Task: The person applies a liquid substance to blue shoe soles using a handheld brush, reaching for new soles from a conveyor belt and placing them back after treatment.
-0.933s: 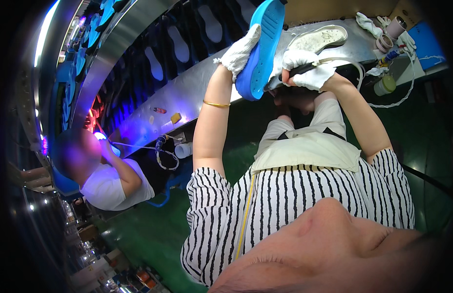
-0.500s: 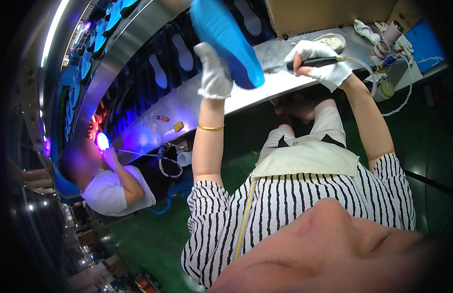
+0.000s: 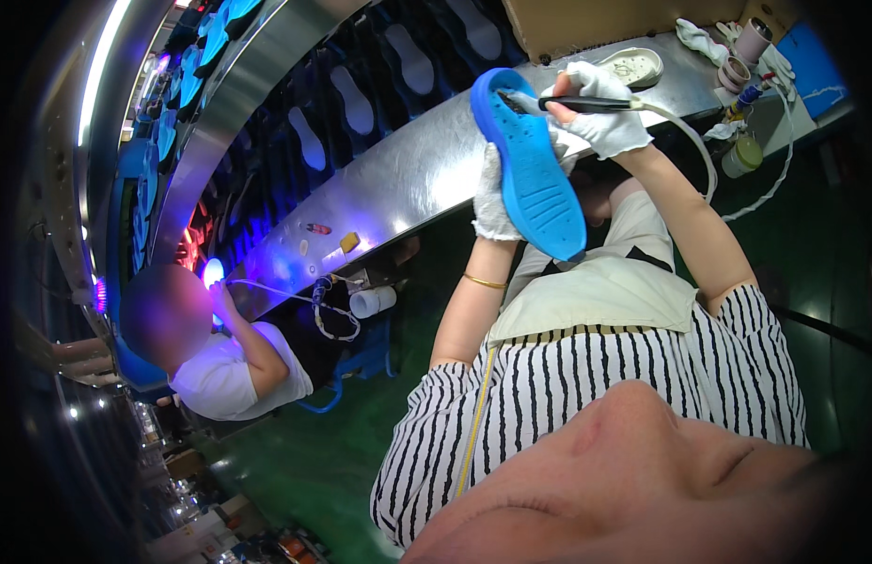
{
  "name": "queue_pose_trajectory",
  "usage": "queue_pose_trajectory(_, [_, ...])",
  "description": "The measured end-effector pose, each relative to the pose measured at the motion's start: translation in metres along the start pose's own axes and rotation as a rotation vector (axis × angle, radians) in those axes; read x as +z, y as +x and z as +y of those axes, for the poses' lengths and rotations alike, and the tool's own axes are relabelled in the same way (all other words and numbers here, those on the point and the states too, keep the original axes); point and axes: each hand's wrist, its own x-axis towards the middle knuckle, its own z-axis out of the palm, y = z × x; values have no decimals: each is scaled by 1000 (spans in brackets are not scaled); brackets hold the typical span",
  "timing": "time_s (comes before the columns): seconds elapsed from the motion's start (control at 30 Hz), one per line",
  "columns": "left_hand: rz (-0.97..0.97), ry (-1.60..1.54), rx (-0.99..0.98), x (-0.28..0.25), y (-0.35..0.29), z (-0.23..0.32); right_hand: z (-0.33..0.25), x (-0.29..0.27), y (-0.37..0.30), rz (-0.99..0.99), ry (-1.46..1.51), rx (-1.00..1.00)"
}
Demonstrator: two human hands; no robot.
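though aslant, blue sole [image 3: 541,183] across the left fingers [image 3: 492,169]

A blue shoe sole [image 3: 539,183], dotted with small holes and cut with grooves, is held slanting over the edge of the surface [image 3: 398,174], while a black pen-like tool [image 3: 594,104] trailing a pale hose [image 3: 685,130] points its tip at the sole's far, darker-rimmed end.

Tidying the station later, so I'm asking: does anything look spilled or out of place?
No spill stands out. White gloves lie crumpled beside pinkish cylinders near the bench's right end, looking untidy.
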Motion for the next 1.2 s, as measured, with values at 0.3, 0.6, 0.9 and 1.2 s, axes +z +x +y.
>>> queue_pose_trajectory(0.3, [275, 214, 151, -1, 15, -5, -26, 7, -19, -201, 157, 170])
queue_pose_trajectory(0.6, [348, 261, 334, 10, 24, 13, -32, 10, -37, -270, 7, 45])
queue_pose_trajectory(0.9, [298, 257, 353, 14, 25, 36, -32, 2, -33, -387, 119, 226])
queue_pose_trajectory(1.2, [154, 246, 352, 26, 21, 6, -29, 1, -25, -186, 213, 235])
